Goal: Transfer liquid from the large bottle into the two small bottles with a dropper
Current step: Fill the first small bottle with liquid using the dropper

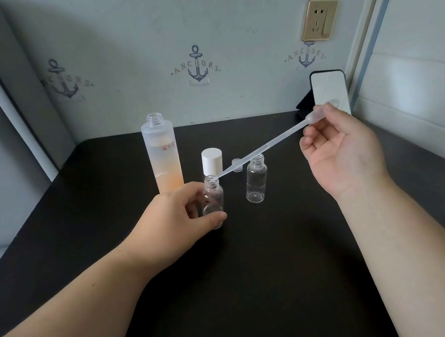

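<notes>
While the near bottle (213,200) is gripped by the left hand (178,217), the dropper (268,145) slants down-left. Its bulb is pinched by the right hand (342,151), its tip at the neck.

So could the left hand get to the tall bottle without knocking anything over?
Probably yes, once it lets go. The left hand now grips a small bottle, and the tall bottle stands uncapped just behind it with nothing between them.
</notes>
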Demonstrator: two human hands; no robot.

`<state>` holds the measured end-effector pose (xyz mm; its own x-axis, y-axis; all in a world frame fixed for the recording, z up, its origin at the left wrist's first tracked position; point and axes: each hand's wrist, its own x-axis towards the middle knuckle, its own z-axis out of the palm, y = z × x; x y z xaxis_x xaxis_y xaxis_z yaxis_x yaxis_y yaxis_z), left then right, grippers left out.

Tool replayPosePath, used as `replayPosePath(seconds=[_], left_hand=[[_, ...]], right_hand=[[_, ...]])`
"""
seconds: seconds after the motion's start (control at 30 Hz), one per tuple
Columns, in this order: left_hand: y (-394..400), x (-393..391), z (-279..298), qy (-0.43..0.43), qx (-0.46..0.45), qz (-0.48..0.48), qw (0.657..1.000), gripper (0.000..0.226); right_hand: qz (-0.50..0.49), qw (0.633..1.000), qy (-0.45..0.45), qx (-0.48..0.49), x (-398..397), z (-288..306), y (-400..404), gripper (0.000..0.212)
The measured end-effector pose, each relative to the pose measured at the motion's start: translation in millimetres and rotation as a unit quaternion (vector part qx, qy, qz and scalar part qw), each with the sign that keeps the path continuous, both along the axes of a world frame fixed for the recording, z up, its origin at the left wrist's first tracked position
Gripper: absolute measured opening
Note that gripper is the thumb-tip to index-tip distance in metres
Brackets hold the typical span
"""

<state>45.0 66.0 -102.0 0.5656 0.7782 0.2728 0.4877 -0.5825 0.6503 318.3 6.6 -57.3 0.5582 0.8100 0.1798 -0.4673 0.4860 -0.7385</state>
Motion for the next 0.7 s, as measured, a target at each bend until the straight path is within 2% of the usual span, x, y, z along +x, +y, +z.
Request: replayPosePath(seconds=[0.23, 0.43, 0.7], left_hand=[[-2.0, -0.9, -0.6, -0.035, 0.001, -0.019, 0.999, 0.03], [0.1, -1.5, -1.8, -0.028, 0.004, -0.025, 0.999, 0.031], [3.0, -1.9, -3.5, -0.019, 0.008, -0.02, 1.0, 0.031]], right_hand=[[0.007, 1.0, 0.02, 0.005, -1.6, 1.5, -1.4, 0.013], [0.007, 1.0, 0.02, -0.009, -1.6, 1.4, -1.9, 0.019], [0.007, 1.0, 0.007, -0.015, 1.2, 0.2, -2.8, 0.012]])
